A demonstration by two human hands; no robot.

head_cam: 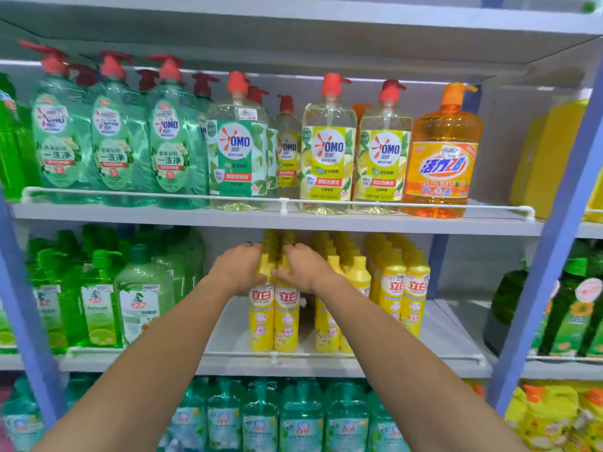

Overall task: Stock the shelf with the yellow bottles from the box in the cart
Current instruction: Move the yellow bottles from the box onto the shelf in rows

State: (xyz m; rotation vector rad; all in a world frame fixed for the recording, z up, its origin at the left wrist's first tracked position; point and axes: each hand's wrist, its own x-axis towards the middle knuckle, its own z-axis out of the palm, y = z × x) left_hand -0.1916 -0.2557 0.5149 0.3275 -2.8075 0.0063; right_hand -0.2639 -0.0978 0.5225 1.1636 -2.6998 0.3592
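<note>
On middle shelf (450, 334), yellow bottles (274, 318) between both hands' fingers (295, 251)

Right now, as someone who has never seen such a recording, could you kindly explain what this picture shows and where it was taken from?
There is no machine here: a person wears a camera on the head, looking forward and down at a shop shelf. The left hand and right hand grip the tops of two yellow bottles standing side by side on the middle shelf, with more yellow bottles to their right. Green bottles stand to the left. The shelf above carries pump bottles of dish soap, one orange bottle among them. No cart or box is in view.
</note>
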